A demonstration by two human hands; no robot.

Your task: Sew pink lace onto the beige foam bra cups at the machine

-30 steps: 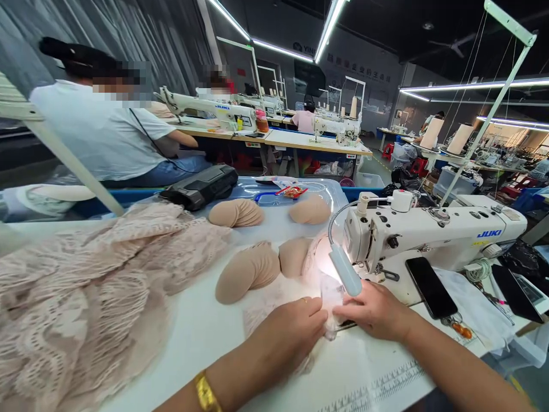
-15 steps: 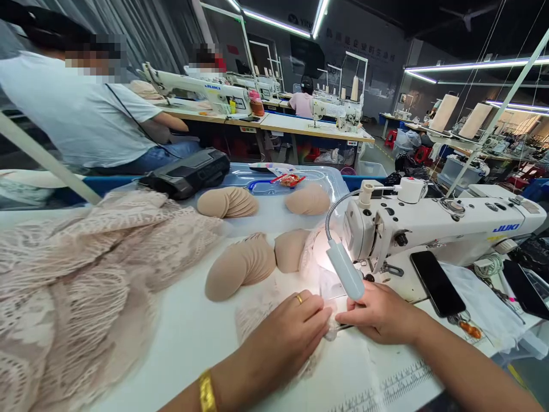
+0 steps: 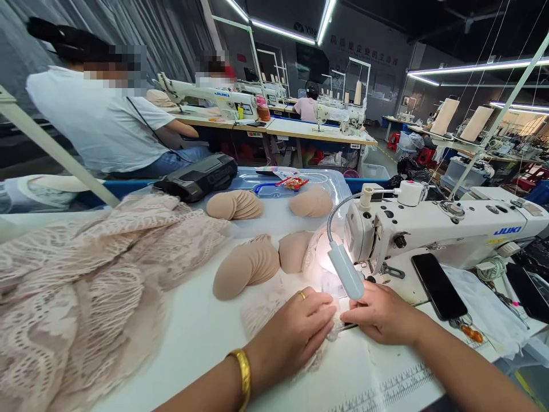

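The gold bracelet (image 3: 244, 372) sits closer to the left hand (image 3: 295, 326) than in the earlier frame. The lace piece (image 3: 261, 312) lies near the front edge of the bench (image 3: 189, 349), partly under that hand's curled fingers; whether they pinch it, I cannot tell. The right hand (image 3: 384, 315) is bent near the lamp (image 3: 346, 272), its grasp also unclear. Stacked pads (image 3: 240, 269) lie behind the lace piece, the sewing machine (image 3: 446, 226) toward the right edge, heaped cloth (image 3: 98, 274) along the left.

Ok I count one left hand (image 3: 291, 329), one right hand (image 3: 384, 315), one bracelet (image 3: 244, 372), one ring (image 3: 302, 295), one gooseneck lamp (image 3: 346, 271), four beige pad clusters (image 3: 242, 269).
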